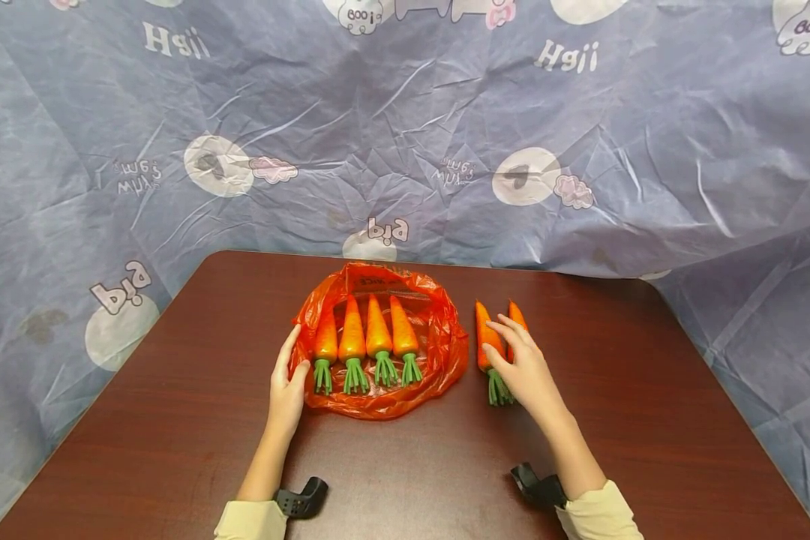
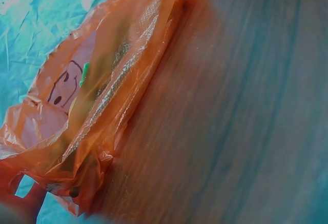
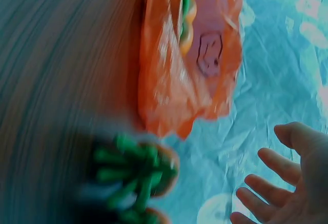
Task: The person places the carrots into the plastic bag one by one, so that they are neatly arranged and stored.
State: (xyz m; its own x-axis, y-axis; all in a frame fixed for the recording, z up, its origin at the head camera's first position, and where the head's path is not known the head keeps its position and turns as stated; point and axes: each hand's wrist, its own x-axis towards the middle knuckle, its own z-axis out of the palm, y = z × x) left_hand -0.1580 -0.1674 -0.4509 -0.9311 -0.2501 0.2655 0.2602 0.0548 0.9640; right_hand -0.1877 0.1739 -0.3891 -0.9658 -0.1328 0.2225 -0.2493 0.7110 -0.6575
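Observation:
A red plastic bag [image 1: 445, 360] lies spread open on the table, with several orange carrots [image 1: 352, 330] side by side in it, their green stalks [image 1: 355, 376] toward me. At the bag's left rim, my left hand [image 1: 286, 390] holds the plastic between thumb and fingers; the bag partly hides the fingertips in the left wrist view. Right of the bag lie two more carrots [image 1: 484, 334]. My right hand [image 1: 529, 371] hovers over them with spread fingers and partly covers the farther-right one. In the right wrist view that hand appears empty, apart from the green stalks [image 3: 138, 170].
The brown table [image 1: 175, 390] extends to both sides of the bag. Behind it hangs a wrinkled blue-grey printed sheet [image 1: 405, 135], which meets the far table edge. Black camera bands [image 1: 302, 499] are on both wrists.

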